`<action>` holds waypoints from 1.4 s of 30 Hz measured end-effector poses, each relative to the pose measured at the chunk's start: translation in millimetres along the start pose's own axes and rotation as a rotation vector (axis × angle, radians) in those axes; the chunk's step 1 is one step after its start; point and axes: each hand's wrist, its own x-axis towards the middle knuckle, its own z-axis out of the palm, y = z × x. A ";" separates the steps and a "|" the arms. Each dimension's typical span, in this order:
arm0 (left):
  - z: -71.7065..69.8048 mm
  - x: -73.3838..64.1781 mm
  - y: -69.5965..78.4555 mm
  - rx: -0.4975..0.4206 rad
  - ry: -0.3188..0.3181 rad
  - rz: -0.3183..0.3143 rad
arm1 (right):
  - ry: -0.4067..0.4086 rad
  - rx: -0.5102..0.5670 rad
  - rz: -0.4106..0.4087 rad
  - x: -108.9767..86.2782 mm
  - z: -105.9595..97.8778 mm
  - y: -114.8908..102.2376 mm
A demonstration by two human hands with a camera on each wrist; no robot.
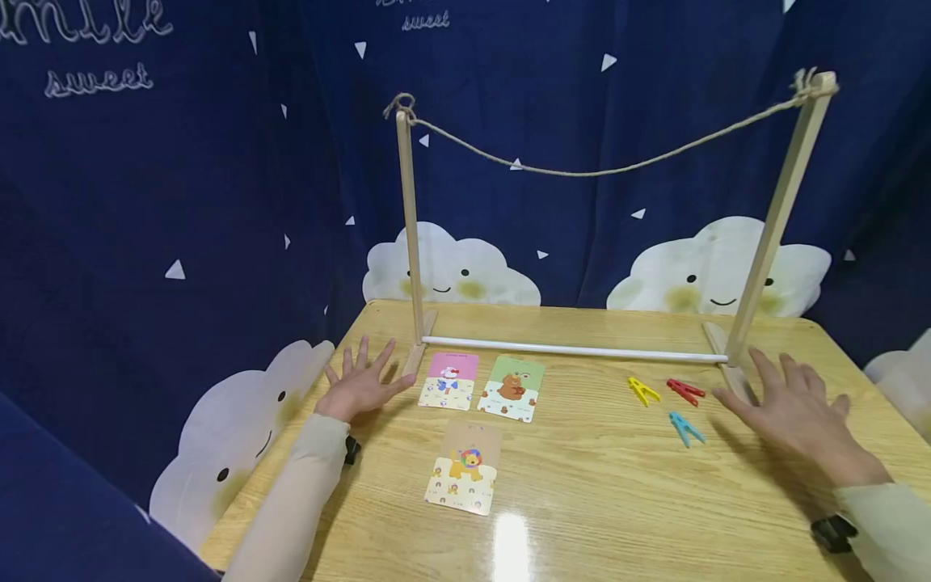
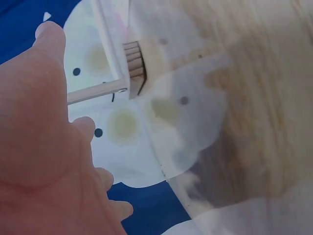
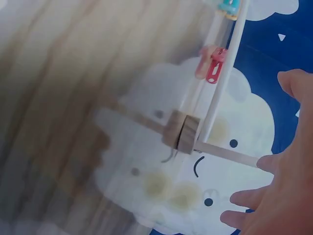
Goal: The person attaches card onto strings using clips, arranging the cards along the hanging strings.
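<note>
My left hand (image 1: 358, 386) has its fingers spread beside the left foot of a wooden stand and holds nothing. Near the right foot, my right hand (image 1: 803, 416) is also spread and holds nothing. A string (image 1: 582, 174) sags between the two posts. Closest to the left hand lies a pink card with a white animal (image 1: 448, 382); right of it is a green bear card (image 1: 511, 390), and nearer me a lion card (image 1: 465, 469). Left of the right hand lie a yellow clothespin (image 1: 643, 391), a red clothespin (image 1: 686, 391) and a blue clothespin (image 1: 686, 428).
A white rod (image 1: 575, 351) joins the stand's feet low over the wooden table (image 1: 596, 501). The left post (image 1: 410, 218) and right post (image 1: 781, 210) rise at the back. Behind hangs a dark blue curtain (image 1: 545, 73) with smiling clouds.
</note>
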 end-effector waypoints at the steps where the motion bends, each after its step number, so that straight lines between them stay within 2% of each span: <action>1: -0.7 -1.1 -0.1 -0.009 0.001 0.003 | 0.011 0.003 -0.010 -0.1 -0.2 -1.2; 7: -4.1 -6.3 4.1 -0.047 0.023 0.037 | 0.089 0.024 -0.048 0.2 -0.5 -12.6; 11: -4.7 -8.4 9.8 -0.067 0.027 0.066 | 0.127 0.100 -0.111 -0.7 -0.3 -20.6; 14: -3.9 -9.6 14.6 -0.081 0.035 0.103 | 0.123 0.152 -0.135 -2.0 0.3 -26.9; 20: 0.9 -10.9 24.4 -0.118 0.041 0.182 | 0.090 0.175 -0.135 -4.8 4.3 -37.4; 32: 15.7 -19.7 47.8 -0.228 0.016 0.361 | -0.092 0.239 -0.156 -14.5 12.9 -55.9; 42: 29.8 -26.3 60.8 -0.341 -0.058 0.445 | -0.220 0.306 -0.162 -21.0 13.4 -59.4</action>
